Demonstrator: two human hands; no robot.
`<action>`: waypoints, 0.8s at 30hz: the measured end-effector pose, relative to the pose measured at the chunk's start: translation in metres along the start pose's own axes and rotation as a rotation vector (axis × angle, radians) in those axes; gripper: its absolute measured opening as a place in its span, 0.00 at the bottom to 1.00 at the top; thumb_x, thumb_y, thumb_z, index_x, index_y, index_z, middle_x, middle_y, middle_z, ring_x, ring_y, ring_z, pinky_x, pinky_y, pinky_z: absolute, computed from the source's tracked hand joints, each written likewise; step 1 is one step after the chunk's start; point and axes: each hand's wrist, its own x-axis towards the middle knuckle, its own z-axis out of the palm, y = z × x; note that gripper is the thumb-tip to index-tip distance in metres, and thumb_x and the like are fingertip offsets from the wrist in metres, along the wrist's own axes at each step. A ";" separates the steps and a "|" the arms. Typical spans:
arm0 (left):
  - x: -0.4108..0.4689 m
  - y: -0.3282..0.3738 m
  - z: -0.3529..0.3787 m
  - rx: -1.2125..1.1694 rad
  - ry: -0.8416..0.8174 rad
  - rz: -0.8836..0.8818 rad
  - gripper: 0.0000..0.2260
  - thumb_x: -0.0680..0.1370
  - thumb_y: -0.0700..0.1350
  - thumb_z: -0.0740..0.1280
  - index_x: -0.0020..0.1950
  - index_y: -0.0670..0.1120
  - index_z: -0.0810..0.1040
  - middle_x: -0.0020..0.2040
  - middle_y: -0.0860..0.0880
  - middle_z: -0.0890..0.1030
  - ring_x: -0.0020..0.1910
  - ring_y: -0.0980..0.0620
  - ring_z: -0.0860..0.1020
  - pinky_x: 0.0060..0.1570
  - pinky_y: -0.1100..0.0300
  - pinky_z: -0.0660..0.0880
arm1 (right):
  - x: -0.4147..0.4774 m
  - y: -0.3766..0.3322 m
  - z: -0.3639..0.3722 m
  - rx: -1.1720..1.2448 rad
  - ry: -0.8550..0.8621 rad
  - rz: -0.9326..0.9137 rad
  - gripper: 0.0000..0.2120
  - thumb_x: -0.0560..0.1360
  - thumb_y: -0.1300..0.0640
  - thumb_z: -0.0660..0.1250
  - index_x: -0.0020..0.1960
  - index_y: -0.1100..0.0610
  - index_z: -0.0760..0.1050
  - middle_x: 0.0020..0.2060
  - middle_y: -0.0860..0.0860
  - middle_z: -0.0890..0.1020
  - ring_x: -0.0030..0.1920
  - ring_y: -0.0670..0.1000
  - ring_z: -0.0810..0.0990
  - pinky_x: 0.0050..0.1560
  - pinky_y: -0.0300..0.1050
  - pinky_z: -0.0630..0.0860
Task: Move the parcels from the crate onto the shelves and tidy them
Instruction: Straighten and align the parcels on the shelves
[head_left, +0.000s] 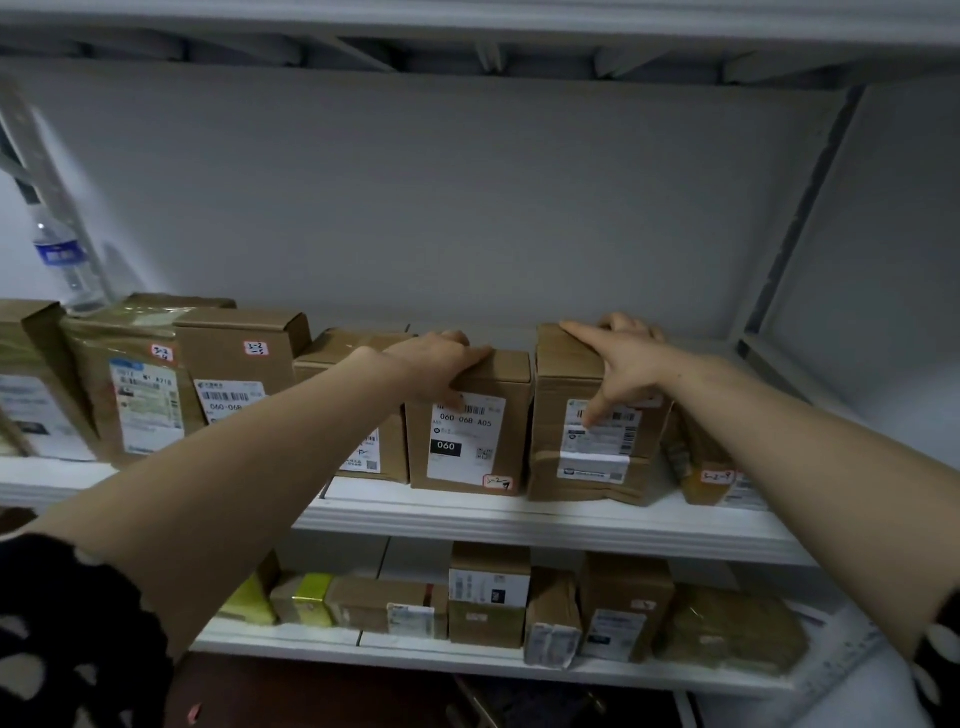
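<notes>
The left hand (436, 364) is gripping the top edge of the 060 box (467, 447), with its thumb lying down the front. The right hand (623, 364) is gripping the top of the taped box (561, 374) just beside it. Both boxes are standing upright on the upper shelf (519, 519), in a row of parcels (244, 364).

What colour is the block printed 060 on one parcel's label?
Black block with white digits; head view.

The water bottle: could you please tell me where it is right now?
In the head view the water bottle is at the far left, behind the taped parcel on the upper shelf, beside a slanted metal brace.
</notes>
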 end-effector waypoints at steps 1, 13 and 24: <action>0.001 0.000 0.000 0.003 -0.004 -0.001 0.35 0.76 0.47 0.69 0.78 0.49 0.54 0.73 0.44 0.64 0.69 0.44 0.67 0.67 0.53 0.66 | 0.000 0.000 0.000 -0.005 -0.005 0.001 0.57 0.60 0.43 0.79 0.77 0.41 0.44 0.71 0.56 0.58 0.72 0.59 0.54 0.71 0.56 0.52; 0.030 0.086 -0.040 0.017 0.301 0.238 0.40 0.74 0.56 0.67 0.79 0.48 0.47 0.78 0.44 0.48 0.76 0.43 0.50 0.73 0.53 0.51 | -0.030 0.058 -0.029 0.358 0.097 0.068 0.48 0.69 0.59 0.71 0.78 0.47 0.44 0.78 0.53 0.48 0.77 0.56 0.49 0.75 0.54 0.53; 0.073 0.169 -0.031 0.195 -0.016 0.089 0.54 0.69 0.55 0.75 0.78 0.44 0.37 0.77 0.38 0.48 0.76 0.37 0.46 0.72 0.36 0.52 | -0.069 0.190 0.079 0.186 -0.163 0.352 0.53 0.60 0.37 0.77 0.75 0.34 0.46 0.77 0.55 0.47 0.76 0.62 0.42 0.73 0.65 0.50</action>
